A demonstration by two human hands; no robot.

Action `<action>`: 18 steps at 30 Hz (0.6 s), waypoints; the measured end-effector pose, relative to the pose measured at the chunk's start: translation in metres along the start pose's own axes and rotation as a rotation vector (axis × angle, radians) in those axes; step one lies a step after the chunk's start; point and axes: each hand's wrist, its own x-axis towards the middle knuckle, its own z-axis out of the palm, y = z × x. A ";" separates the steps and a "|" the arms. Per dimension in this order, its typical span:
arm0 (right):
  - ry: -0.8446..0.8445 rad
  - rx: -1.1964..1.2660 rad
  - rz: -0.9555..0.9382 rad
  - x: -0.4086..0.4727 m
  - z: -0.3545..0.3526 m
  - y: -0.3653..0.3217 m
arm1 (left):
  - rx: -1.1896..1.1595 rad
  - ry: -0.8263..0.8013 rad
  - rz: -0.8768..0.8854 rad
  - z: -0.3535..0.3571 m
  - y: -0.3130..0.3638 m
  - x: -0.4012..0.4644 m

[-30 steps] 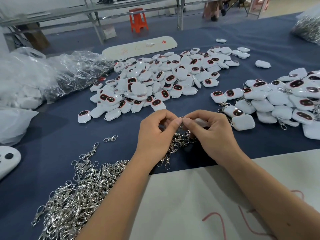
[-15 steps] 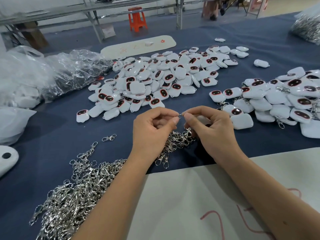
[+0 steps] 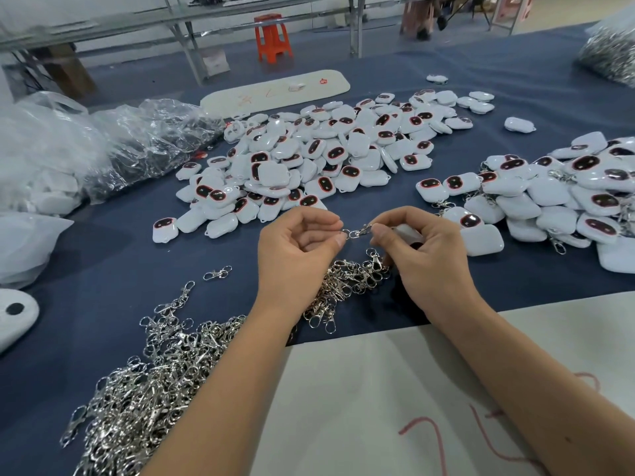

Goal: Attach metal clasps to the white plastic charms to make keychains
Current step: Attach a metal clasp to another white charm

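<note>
A workshop floor with metal table legs and an orange plastic stool [image 3: 274, 37] lay behind a long table under a dark blue cloth [image 3: 103, 255]; everything below is placed from the metal clasp [image 3: 355, 231] held up at the middle of the view. The left hand [image 3: 299, 259] pinched the clasp's ring end between thumb and forefinger, its other fingers curled into the palm; the right hand [image 3: 422, 255] pinched the hook end with its fingertips and also kept a white plastic charm [image 3: 407, 231] tucked behind its curled fingers, mostly hidden, so how the charm met the clasp could not be told. Directly below the clasp, between the wrists, lay a small cluster of loose clasps [image 3: 347, 280]; far below and to the left of it spread the large heap of clasps [image 3: 147, 389], with one stray clasp [image 3: 217, 273] on the cloth to the left. Above the clasp sat the big pile of bare charms [image 3: 319, 156], white with dark red-rimmed ovals; to its right lay the pile of charms with clasps fitted [image 3: 556, 197], the nearest one just beside the right hand. Far left of the clasp were clear plastic bags [image 3: 103, 146]; beyond the bare charms lay a pale oblong board [image 3: 275, 91]; beneath the forearms was a white sheet with red marks [image 3: 395, 400].
</note>
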 end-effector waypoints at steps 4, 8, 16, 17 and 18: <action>0.035 -0.092 -0.057 -0.002 0.001 -0.001 | 0.003 0.001 0.026 0.001 0.002 -0.001; -0.016 -0.179 -0.134 -0.005 0.004 -0.005 | 0.046 -0.052 0.086 0.003 0.003 -0.003; -0.060 -0.160 -0.137 -0.004 0.003 -0.004 | 0.062 -0.093 0.061 0.003 0.005 -0.005; -0.051 -0.143 -0.130 -0.003 0.003 -0.003 | 0.081 -0.095 0.056 0.003 0.005 -0.005; -0.043 -0.119 -0.121 -0.003 0.003 -0.002 | 0.100 -0.104 0.053 0.003 0.005 -0.005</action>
